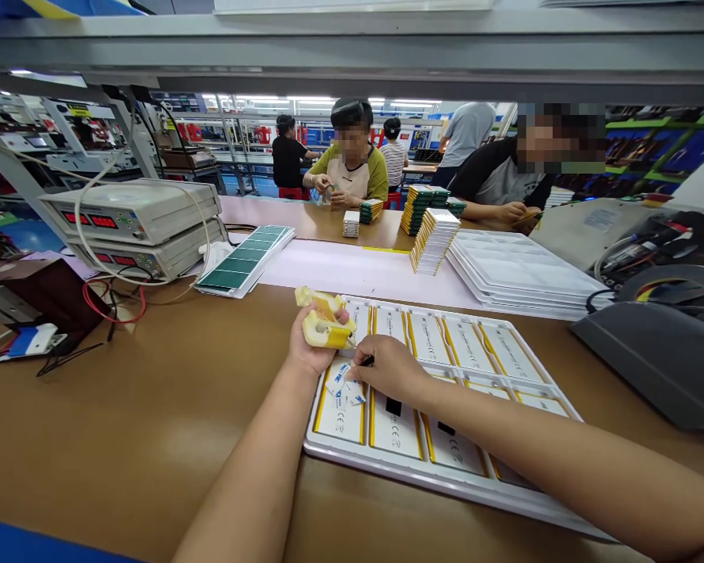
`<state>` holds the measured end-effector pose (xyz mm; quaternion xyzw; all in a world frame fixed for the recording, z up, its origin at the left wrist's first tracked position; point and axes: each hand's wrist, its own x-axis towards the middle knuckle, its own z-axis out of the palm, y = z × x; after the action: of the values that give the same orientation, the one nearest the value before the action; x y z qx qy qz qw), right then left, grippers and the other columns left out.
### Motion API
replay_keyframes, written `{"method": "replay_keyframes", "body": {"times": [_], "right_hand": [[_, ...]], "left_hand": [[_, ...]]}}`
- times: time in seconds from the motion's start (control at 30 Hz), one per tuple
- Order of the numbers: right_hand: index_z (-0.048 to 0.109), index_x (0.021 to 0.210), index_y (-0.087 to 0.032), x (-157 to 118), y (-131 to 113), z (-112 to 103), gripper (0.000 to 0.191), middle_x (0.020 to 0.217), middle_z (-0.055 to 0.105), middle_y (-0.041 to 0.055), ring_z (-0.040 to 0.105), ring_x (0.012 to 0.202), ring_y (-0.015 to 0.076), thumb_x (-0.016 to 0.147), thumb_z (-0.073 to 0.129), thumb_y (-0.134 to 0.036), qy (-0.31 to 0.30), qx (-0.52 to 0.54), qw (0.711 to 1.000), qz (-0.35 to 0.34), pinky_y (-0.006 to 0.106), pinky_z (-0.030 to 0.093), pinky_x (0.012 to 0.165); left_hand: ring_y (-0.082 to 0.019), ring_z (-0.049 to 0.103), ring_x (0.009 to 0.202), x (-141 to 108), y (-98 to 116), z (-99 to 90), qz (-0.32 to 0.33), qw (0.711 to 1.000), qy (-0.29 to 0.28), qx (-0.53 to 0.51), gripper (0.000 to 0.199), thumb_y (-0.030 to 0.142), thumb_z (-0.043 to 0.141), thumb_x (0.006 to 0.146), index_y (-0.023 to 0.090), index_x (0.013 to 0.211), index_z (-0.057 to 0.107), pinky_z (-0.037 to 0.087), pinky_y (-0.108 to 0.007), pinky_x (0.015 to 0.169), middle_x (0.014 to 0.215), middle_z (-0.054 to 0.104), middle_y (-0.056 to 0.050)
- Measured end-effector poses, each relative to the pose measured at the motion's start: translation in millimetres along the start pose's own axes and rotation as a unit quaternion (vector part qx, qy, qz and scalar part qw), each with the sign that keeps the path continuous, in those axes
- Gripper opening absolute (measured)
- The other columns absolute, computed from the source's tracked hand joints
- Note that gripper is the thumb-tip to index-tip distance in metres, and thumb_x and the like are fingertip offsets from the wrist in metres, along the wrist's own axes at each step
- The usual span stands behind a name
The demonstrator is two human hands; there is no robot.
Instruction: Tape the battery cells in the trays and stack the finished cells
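Observation:
My left hand [312, 341] grips a chunky yellow and cream plastic holder [325, 322], raised just above the near corner of a white plastic tray [446, 461]. The tray holds rows of flat pouch batteries [419, 338] with yellow edges and printed white faces. My right hand [390, 369] pinches a small black item [367, 361] close to the left hand. Under my fingers, white and blue printed adhesive strips [345, 385] lie on a battery. Black tabs [393, 406] sit on some batteries, partly hidden by my right forearm.
Two stacked bench instruments [132, 223] with red displays and cables stand at left. Green-faced boards [246, 258], battery stacks [434, 241] and stacked white trays [519, 274] lie ahead. A dark cover [657, 367] is at right. Co-workers sit across the bench.

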<state>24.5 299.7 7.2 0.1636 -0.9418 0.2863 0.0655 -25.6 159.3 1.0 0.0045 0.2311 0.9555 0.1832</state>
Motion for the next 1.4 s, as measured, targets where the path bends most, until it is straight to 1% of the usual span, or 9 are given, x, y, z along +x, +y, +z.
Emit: {"method": "replay_keyframes", "body": {"times": [0.33,0.43,0.57,0.63,0.7,0.77,0.93,1.2,1.4], "right_hand": [[0.059,0.059,-0.02,4,7,3,0.015,0.068,0.059,-0.0033,0.052,0.065,0.0116,0.059,0.069,-0.031,-0.055,0.073,0.996,-0.007,0.023,0.036,0.059],[0.058,0.059,-0.019,-1,2,1,0.014,0.066,0.059,-0.0012,0.051,0.065,0.0127,0.062,0.068,-0.028,-0.029,0.035,0.997,-0.055,0.025,0.036,0.061],[0.059,0.06,-0.018,-7,-3,-9,0.015,0.067,0.059,0.0018,0.051,0.073,0.0156,0.067,0.065,-0.029,0.049,-0.01,0.987,-0.151,0.03,0.035,0.072],[0.059,0.06,-0.018,-7,-4,-13,0.016,0.068,0.06,0.0015,0.052,0.07,0.0148,0.067,0.064,-0.031,0.053,0.03,0.994,-0.095,0.028,0.036,0.068],[0.058,0.059,-0.018,-6,-4,-12,0.017,0.067,0.06,0.0001,0.052,0.065,0.0133,0.064,0.066,-0.032,0.003,0.083,0.996,-0.014,0.025,0.037,0.061],[0.058,0.059,-0.019,-8,-6,-7,0.017,0.066,0.06,-0.0014,0.052,0.063,0.0123,0.06,0.068,-0.032,-0.052,0.107,0.993,0.024,0.023,0.037,0.057],[0.058,0.059,-0.02,-10,-11,6,0.016,0.068,0.06,-0.0024,0.051,0.063,0.0119,0.059,0.068,-0.032,-0.067,0.065,0.996,0.013,0.023,0.036,0.056],[0.058,0.059,-0.02,6,5,-3,0.016,0.065,0.06,-0.0029,0.052,0.063,0.0121,0.06,0.066,-0.034,-0.045,0.052,0.996,0.057,0.023,0.036,0.056],[0.058,0.06,-0.018,9,7,0,0.017,0.062,0.059,-0.0029,0.051,0.059,0.011,0.059,0.066,-0.034,-0.099,0.082,0.992,0.002,0.022,0.036,0.053]], "left_hand": [[-0.019,0.059,0.067,-2,0,1.9,-0.009,1.0,-0.003,0.01,0.019,0.029,0.047,0.073,0.014,0.084,0.053,0.049,-0.035,0.064,0.073,0.058,-0.008],[-0.018,0.058,0.066,-1,0,1.0,-0.009,1.0,-0.01,0.011,0.019,0.032,0.046,0.075,0.015,0.081,0.053,0.049,-0.035,0.063,0.07,0.058,-0.007],[-0.019,0.059,0.067,0,0,-0.7,-0.023,1.0,-0.01,0.007,0.023,0.034,0.046,0.075,0.014,0.083,0.054,0.049,-0.035,0.063,0.07,0.058,-0.008],[-0.02,0.059,0.066,0,0,-1.0,-0.034,0.999,-0.005,0.007,0.023,0.035,0.046,0.074,0.015,0.084,0.054,0.049,-0.035,0.061,0.069,0.058,-0.008],[-0.02,0.059,0.065,0,0,-0.8,-0.03,1.0,0.0,0.009,0.023,0.035,0.046,0.074,0.016,0.084,0.054,0.049,-0.035,0.06,0.069,0.058,-0.007],[-0.019,0.059,0.066,1,0,-0.6,-0.011,1.0,0.01,0.008,0.02,0.033,0.047,0.074,0.016,0.082,0.054,0.049,-0.035,0.062,0.069,0.058,-0.006],[-0.019,0.059,0.068,1,0,-1.5,-0.005,1.0,0.013,0.002,0.018,0.032,0.049,0.073,0.016,0.082,0.052,0.049,-0.034,0.063,0.072,0.057,-0.006],[-0.02,0.059,0.064,0,-1,-0.4,-0.01,1.0,0.004,0.009,0.02,0.034,0.047,0.074,0.016,0.082,0.053,0.048,-0.039,0.064,0.071,0.057,-0.006],[-0.018,0.059,0.063,-1,-1,1.3,0.0,1.0,-0.005,0.0,0.016,0.03,0.047,0.074,0.016,0.08,0.054,0.049,-0.035,0.063,0.071,0.057,-0.005]]}}
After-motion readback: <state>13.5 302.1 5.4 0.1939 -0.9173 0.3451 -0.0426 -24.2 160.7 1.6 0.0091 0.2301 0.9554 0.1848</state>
